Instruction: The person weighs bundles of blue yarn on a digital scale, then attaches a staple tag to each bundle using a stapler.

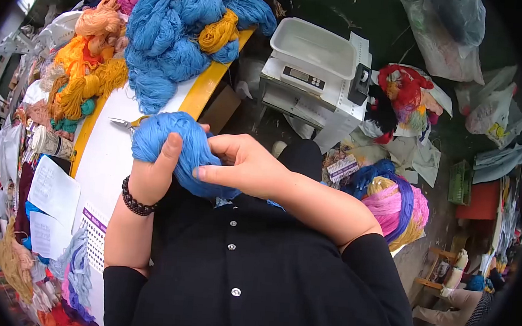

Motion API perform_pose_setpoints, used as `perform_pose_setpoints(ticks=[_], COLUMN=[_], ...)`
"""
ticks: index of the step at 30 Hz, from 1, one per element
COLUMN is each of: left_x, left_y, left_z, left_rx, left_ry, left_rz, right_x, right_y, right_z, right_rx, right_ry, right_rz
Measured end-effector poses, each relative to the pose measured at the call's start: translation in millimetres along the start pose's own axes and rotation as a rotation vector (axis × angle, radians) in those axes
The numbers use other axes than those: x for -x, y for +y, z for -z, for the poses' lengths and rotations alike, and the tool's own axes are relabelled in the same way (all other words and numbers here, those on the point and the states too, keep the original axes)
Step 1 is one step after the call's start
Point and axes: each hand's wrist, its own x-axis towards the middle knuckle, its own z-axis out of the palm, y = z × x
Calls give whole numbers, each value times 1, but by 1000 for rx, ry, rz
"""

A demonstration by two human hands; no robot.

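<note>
A bundled skein of blue yarn (pixel 178 139) is held close in front of my chest. My left hand (pixel 158 168), with a dark beaded bracelet at the wrist, grips it from the left, thumb pressed on the front. On the other side, my right hand (pixel 236 164) pinches strands at the skein's right edge between thumb and fingers. Some fingers of both hands are hidden behind the yarn. Just behind the skein lies a pair of snips (pixel 127 121) on the white tabletop (pixel 115 131). Farther back is a large heap of blue yarn (pixel 173 36) with a mustard skein (pixel 219 31) on it.
A digital scale with a white tray (pixel 314 48) stands on a small stand ahead. Orange and peach yarn (pixel 86 60), paper sheets (pixel 53 191) and a hole-punched card (pixel 93 236) lie on the left. Pink and purple yarn (pixel 397 206) sits at right; another person (pixel 463 304) is beyond.
</note>
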Motion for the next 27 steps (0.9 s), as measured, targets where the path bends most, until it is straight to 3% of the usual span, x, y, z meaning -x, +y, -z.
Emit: perform_pose_setpoints(ticks=[1, 4, 6, 11, 14, 17, 19, 21, 22, 27], left_x=[0, -2, -3, -2, -3, -2, 1, 1, -1, -2], left_y=[-1, -12, -14, -21, -23, -28, -34, -28, -22, -32], left_z=[1, 10, 7, -11, -18, -20, -19, -24, -26, -24], left_rx=[2, 590, 785, 689, 354, 221, 257, 575, 587, 312], left_ry=[4, 34, 19, 85, 30, 91, 121, 264, 259, 104], left_rz=[1, 180, 258, 242, 40, -57, -41, 127, 133, -47], right_x=[1, 1, 0, -4, -4, -1, -2, -3, -3, -4], right_y=[-2, -8, -9, 4, 10, 8, 8, 5, 5, 18], right_z=[-1, -1, 1, 2, 4, -3, -3, -2, -1, 1], right_rx=[-2, -90, -125, -46, 47, -11, -98, -275, -268, -95], right_ry=[78, 244, 306, 351, 411, 434, 443, 431, 439, 459], right_rz=[25, 62, 91, 17, 21, 81, 96, 129, 116, 115])
